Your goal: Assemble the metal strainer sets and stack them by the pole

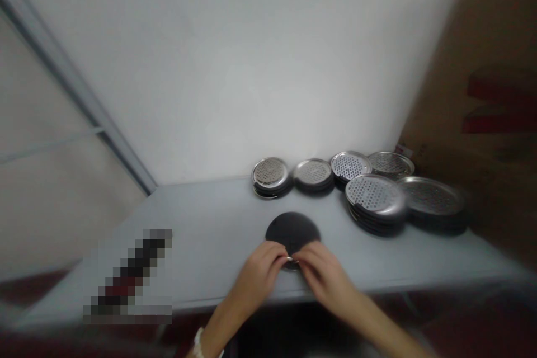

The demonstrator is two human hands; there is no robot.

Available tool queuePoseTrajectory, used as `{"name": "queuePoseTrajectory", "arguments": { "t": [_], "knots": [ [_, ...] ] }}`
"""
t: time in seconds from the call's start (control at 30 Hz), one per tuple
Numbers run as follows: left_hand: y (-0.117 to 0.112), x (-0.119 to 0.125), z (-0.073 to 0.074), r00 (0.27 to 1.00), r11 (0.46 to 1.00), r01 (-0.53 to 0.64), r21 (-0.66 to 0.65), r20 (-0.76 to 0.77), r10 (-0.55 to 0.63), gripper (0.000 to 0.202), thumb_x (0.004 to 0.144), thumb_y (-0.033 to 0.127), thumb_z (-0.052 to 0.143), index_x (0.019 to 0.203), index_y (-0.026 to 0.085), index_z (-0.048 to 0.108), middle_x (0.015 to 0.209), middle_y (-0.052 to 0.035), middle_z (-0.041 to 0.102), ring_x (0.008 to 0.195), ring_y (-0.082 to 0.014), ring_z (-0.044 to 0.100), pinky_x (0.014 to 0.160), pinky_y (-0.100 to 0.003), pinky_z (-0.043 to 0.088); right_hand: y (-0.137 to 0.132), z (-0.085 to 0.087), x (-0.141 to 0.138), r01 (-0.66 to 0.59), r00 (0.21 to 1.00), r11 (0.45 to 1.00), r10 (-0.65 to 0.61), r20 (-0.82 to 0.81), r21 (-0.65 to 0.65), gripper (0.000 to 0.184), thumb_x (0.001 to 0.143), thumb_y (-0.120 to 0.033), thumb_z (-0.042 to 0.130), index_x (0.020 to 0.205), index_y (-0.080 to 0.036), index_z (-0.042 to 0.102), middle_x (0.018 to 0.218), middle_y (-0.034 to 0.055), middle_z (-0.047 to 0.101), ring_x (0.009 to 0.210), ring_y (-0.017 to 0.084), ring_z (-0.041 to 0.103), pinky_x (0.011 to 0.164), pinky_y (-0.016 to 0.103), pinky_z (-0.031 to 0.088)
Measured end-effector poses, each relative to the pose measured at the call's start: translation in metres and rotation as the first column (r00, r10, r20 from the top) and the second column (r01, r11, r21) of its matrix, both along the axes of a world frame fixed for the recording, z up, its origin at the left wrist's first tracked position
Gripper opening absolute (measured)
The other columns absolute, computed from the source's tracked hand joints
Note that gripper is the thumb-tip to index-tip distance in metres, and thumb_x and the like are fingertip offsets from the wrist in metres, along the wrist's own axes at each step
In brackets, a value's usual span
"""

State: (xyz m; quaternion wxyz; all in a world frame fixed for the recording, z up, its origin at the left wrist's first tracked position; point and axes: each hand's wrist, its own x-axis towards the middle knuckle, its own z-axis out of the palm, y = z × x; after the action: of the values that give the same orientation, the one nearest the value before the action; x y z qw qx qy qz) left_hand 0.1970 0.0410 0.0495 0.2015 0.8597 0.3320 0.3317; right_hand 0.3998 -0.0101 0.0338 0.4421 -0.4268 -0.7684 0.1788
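Black round disc: here it is, black round disc (292,228) right ahead of me, over the near part of the grey table (201,235); flat or slightly lifted, I can't tell
My fingers: left hand (262,268) and right hand (325,271) in close, fingertips narrow, both pinching the shiny metal piece (290,259) at the disc's near edge
Feel: I'd call the disc light, fairly stiff, smooth enough to slip, hardly fragile; the tiny metal piece looks fiddly and quick to escape
Best grip: oh, the rim for the disc, opposite sides; fingertips only for the metal piece
Grater-like stacks: perforated metal discs (375,194) piled up beyond, a row towards the wall (235,67) and more nearer on the right, dark layers beneath the shiny tops
Cardboard carton: big brown carton (444,95) on the right, red marks on its side, contents hidden from me
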Motion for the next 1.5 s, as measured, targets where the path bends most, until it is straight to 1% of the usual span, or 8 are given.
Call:
{"name": "queuePoseTrajectory", "arguments": {
  "t": [0.1, 0.2, 0.37, 0.53, 0.63, 0.83, 1.13, 1.5],
  "knots": [
    [-0.003, 0.003, -0.001, 1.000, 1.000, -0.008, 0.014, -0.001, 0.008, 0.022, 0.101, 0.022, 0.048, 0.093, 0.020, 0.068, 0.095, -0.0079, 0.072, 0.095, -0.0212, 0.066, 0.089, -0.035, 0.055, -0.001, -0.001, 0.000, -0.003, 1.000, 1.000, 0.003, 0.013, 0.005, 0.024, 0.099, -0.012, 0.048, 0.113, -0.024, 0.064, 0.105, 0.0085, 0.066, 0.097, 0.025, 0.059, 0.088, 0.039, 0.049],
    [-0.004, 0.004, -0.001, 1.000, 1.000, -0.012, -0.001, 0.002, 0.012, 0.021, 0.101, 0.023, 0.048, 0.093, 0.020, 0.068, 0.094, -0.0077, 0.072, 0.094, -0.0215, 0.066, 0.089, -0.036, 0.055, -0.003, -0.002, 0.000, -0.001, 1.000, 1.000, 0.001, 0.002, -0.005, 0.020, 0.096, -0.010, 0.046, 0.103, -0.023, 0.059, 0.101, 0.0076, 0.064, 0.095, 0.024, 0.059, 0.089, 0.040, 0.048],
    [-0.003, 0.004, -0.003, 1.000, 1.000, -0.016, -0.019, 0.018, 0.016, 0.019, 0.101, 0.023, 0.051, 0.092, 0.020, 0.068, 0.095, -0.0073, 0.071, 0.095, -0.0217, 0.066, 0.089, -0.037, 0.055, -0.005, 0.005, 0.001, -0.039, 0.998, 0.999, 0.037, -0.056, -0.036, 0.021, 0.084, -0.007, 0.047, 0.095, -0.024, 0.053, 0.104, 0.0069, 0.061, 0.100, 0.024, 0.057, 0.093, 0.040, 0.046],
    [-0.004, 0.004, -0.004, 1.000, 1.000, -0.008, 0.007, 0.024, 0.008, 0.020, 0.102, 0.024, 0.050, 0.094, 0.020, 0.068, 0.096, -0.0078, 0.072, 0.095, -0.0216, 0.066, 0.089, -0.037, 0.055, 0.000, 0.005, -0.001, 0.000, 0.996, 0.994, -0.010, -0.094, -0.105, 0.007, 0.095, -0.018, 0.053, 0.099, -0.023, 0.055, 0.098, 0.0055, 0.062, 0.092, 0.022, 0.057, 0.085, 0.035, 0.046],
    [-0.004, 0.004, -0.004, 1.000, 1.000, -0.009, 0.024, 0.024, 0.008, 0.019, 0.102, 0.023, 0.051, 0.094, 0.019, 0.068, 0.096, -0.0072, 0.072, 0.095, -0.0217, 0.066, 0.089, -0.036, 0.054, 0.003, 0.002, -0.002, 0.018, 0.996, 0.994, -0.027, -0.084, -0.112, 0.009, 0.100, -0.018, 0.050, 0.098, -0.023, 0.058, 0.093, 0.0045, 0.062, 0.088, 0.021, 0.056, 0.080, 0.033, 0.046],
    [-0.004, 0.003, -0.005, 1.000, 0.999, -0.004, 0.049, 0.026, 0.002, 0.016, 0.101, 0.019, 0.054, 0.095, 0.019, 0.069, 0.094, -0.0054, 0.073, 0.094, -0.0207, 0.067, 0.088, -0.034, 0.054, 0.003, 0.003, 0.000, -0.010, 0.998, 0.997, 0.006, -0.057, -0.078, 0.015, 0.101, -0.015, 0.049, 0.096, -0.023, 0.061, 0.094, 0.0042, 0.064, 0.090, 0.022, 0.056, 0.083, 0.034, 0.044],
    [0.001, -0.001, -0.016, 0.997, 0.993, 0.002, 0.116, 0.071, -0.011, 0.016, 0.101, 0.019, 0.054, 0.097, 0.020, 0.069, 0.093, -0.0047, 0.074, 0.088, -0.0191, 0.069, 0.083, -0.031, 0.056, 0.004, -0.005, 0.001, -0.024, 1.000, 1.000, 0.024, -0.003, 0.008, 0.018, 0.098, -0.009, 0.047, 0.100, -0.022, 0.060, 0.094, 0.0064, 0.063, 0.091, 0.024, 0.054, 0.082, 0.036, 0.043],
    [0.001, -0.002, -0.014, 0.992, 0.993, 0.033, 0.117, 0.117, -0.047, 0.016, 0.099, 0.015, 0.056, 0.092, 0.020, 0.069, 0.091, -0.0048, 0.074, 0.089, -0.0187, 0.070, 0.083, -0.031, 0.056, 0.005, -0.001, 0.002, -0.044, 0.999, 0.999, 0.043, 0.013, 0.029, 0.018, 0.098, -0.008, 0.048, 0.095, -0.022, 0.060, 0.092, 0.0052, 0.063, 0.089, 0.022, 0.056, 0.081, 0.035, 0.045]
  ]
}}
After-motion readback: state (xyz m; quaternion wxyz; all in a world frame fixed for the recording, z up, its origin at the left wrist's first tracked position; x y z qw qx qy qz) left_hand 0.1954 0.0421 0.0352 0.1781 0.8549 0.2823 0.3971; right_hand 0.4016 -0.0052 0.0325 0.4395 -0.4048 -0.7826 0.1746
